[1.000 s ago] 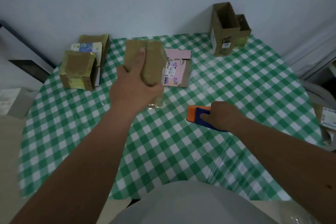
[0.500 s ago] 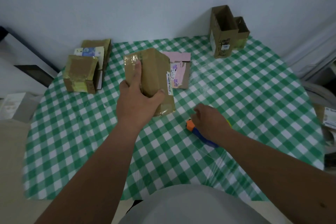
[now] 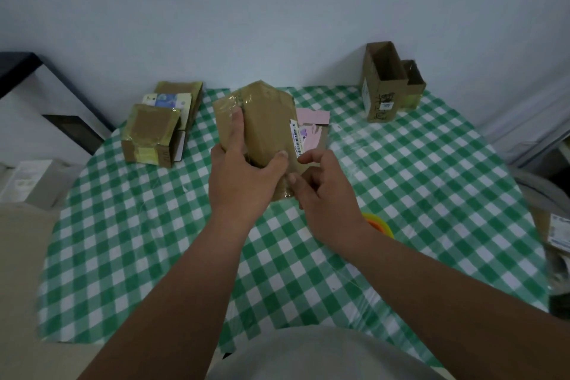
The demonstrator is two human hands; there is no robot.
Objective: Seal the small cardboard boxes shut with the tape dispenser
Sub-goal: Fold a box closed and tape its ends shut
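Cardboard, already glossy with tape: the box (image 3: 265, 129) is held above the counter (image 3: 431, 194) in the left hand (image 3: 243, 176), fingers curled round it. Beside it, the right hand (image 3: 327, 191) hovers at its lower corner, fingers loosely bent, holding nothing. A loose tape end could wrinkle if pressed carelessly (the tape dispenser (image 3: 377, 224) lies mostly hidden).

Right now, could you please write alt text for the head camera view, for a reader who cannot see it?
The left hand grips a taped brown cardboard box above a green checked table, while the right hand reaches to its lower corner. An orange tape dispenser lies behind the right wrist; other boxes stand near the wall.
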